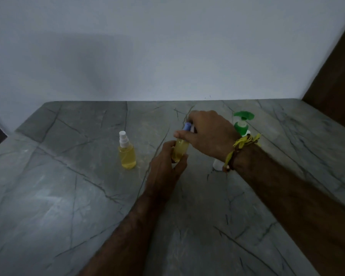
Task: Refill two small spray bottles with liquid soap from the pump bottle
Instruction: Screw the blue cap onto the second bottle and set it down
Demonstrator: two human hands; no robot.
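A small spray bottle [127, 152] with a white spray top stands alone on the grey marble table [68, 196], full of yellow liquid. To its right my left hand [165, 166] grips a second small bottle [180, 150] of yellow liquid by its body. My right hand [205, 134] pinches that bottle's blue spray top [187, 126] from above. Behind my right wrist stands the pump bottle [241, 124] with a green pump head; its lower body is hidden by my wrist.
A white wall rises behind the table. A dark wooden panel [337, 76] stands at the far right. Yellow threads [241, 144] are tied round my right wrist. A small white object [217, 165] lies on the table under that wrist.
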